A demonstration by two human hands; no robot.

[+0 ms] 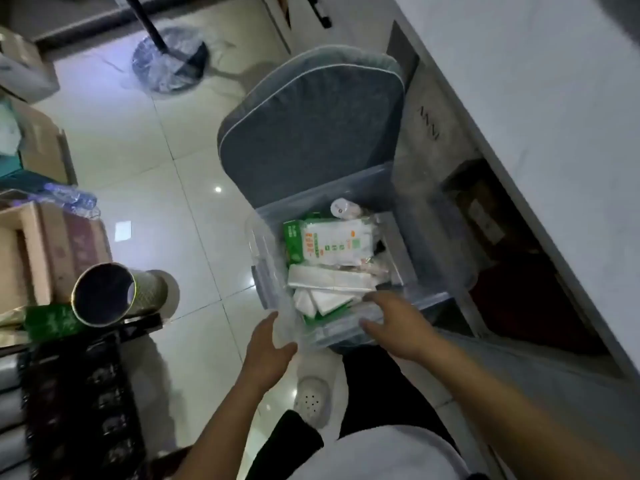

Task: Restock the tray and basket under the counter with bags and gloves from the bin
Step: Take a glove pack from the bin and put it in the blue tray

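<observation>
- Left hand point(268, 344): fingers straight, palm against the near-left corner of the clear bin point(263, 258); best to steady it there.
- Bin, on a grey chair point(311, 133): holds green-and-white packets point(329, 242), folded white bags point(329, 289).
- Right hand point(398, 323): fingers loosely spread over the near rim, gripping nothing.
- Counter point(554, 98): far right; dark shelf beneath.

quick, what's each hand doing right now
Left hand: open, fingers against the near corner of the clear bin.
Right hand: open, reaching over the bin, holding nothing.
</observation>
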